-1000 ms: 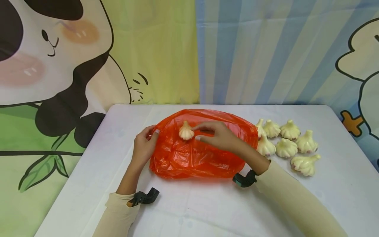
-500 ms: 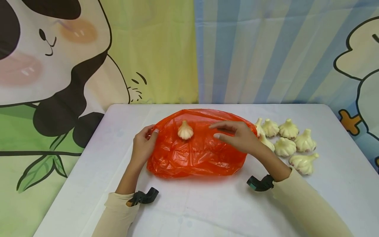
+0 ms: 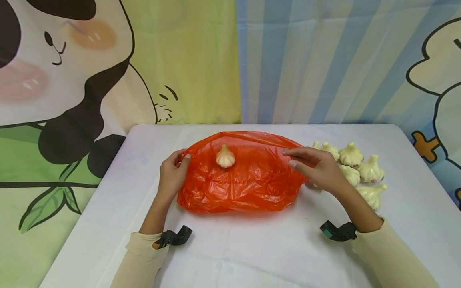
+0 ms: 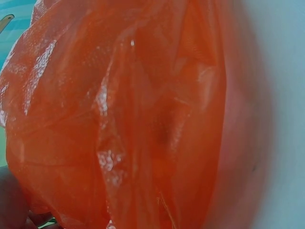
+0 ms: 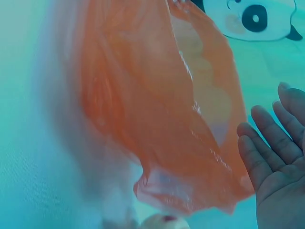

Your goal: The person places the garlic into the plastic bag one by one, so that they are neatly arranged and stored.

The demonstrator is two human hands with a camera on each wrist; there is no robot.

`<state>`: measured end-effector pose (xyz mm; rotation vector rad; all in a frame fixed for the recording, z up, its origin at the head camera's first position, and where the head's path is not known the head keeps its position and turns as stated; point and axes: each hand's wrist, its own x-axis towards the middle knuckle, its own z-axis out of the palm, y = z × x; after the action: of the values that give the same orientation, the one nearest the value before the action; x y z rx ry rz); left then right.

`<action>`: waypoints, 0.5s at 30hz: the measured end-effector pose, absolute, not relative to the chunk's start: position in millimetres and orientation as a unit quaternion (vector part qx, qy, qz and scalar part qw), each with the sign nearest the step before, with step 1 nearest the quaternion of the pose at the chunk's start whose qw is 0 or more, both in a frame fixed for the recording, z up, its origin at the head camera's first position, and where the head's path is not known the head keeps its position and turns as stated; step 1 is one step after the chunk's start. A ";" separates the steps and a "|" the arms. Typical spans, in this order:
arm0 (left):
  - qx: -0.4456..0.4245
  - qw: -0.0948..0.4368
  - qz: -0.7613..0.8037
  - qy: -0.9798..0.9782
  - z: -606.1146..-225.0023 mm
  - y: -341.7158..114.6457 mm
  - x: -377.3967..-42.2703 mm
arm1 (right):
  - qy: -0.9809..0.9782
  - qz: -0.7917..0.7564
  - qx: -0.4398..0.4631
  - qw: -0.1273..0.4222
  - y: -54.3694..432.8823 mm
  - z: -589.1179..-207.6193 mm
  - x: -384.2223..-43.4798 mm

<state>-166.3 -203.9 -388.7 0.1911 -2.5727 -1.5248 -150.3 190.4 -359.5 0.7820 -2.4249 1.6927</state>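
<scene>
A red plastic bag [image 3: 241,188] lies spread with its mouth facing up, and one garlic bulb [image 3: 225,157] sits within it near the far left. My left hand [image 3: 172,173] pinches the bag's left edge between thumb and fingers. Over the bag's right rim, my right hand [image 3: 320,169] holds nothing, its fingers extended and parted from the thumb. The right wrist view has that palm [image 5: 283,183] beside the bag. Several pale garlic bulbs [image 3: 371,170] rest on the table to the right, some partly hidden behind my right hand.
The white-covered table [image 3: 252,248] ends at a printed curtain [image 3: 201,72] along the back. A black wrist camera [image 3: 176,236] sits at my left cuff, another camera [image 3: 338,231] at my right.
My right hand has moved right, away from the garlic bulb in the bag, to the bag's right rim. My left hand keeps its grip on the left edge.
</scene>
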 end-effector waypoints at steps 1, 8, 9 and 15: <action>0.064 0.073 -0.506 -0.857 -388.2 -204.0 -166.1 | -0.789 0.556 0.257 0.051 193.6 -359.9 -149.0; 0.072 0.077 -0.512 -0.853 -385.5 -204.0 -165.2 | -0.783 0.563 0.235 0.121 215.5 -361.6 -137.1; 0.073 0.076 -0.512 -0.852 -384.8 -203.9 -165.0 | -0.788 0.559 0.226 0.126 218.5 -362.3 -135.7; 0.079 0.071 -0.515 -0.850 -383.3 -203.0 -164.4 | -0.796 0.558 0.184 0.143 234.0 -367.5 -131.2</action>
<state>-164.4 -203.0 -383.3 0.2370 -2.5579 -1.5498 -131.2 234.0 -367.5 0.5308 -2.2965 1.6106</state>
